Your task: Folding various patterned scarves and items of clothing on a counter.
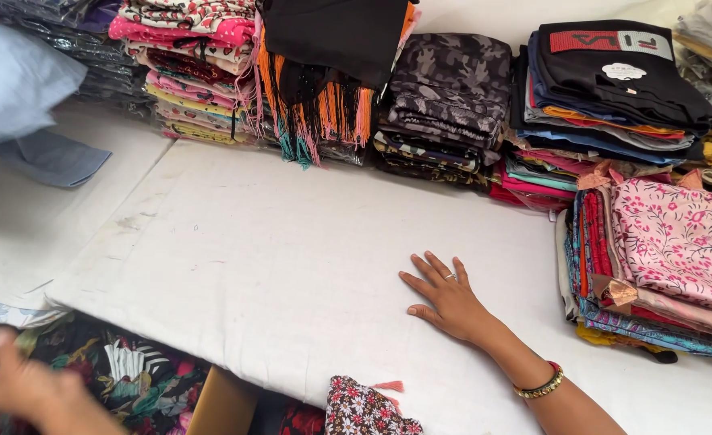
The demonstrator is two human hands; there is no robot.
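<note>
At the lower left, the left hand was blurred over a dark floral fabric; whether it gripped anything could not be told. On the white padded table, the right hand lay flat, fingers spread, holding nothing. Further right stood a pink floral stack.
</note>
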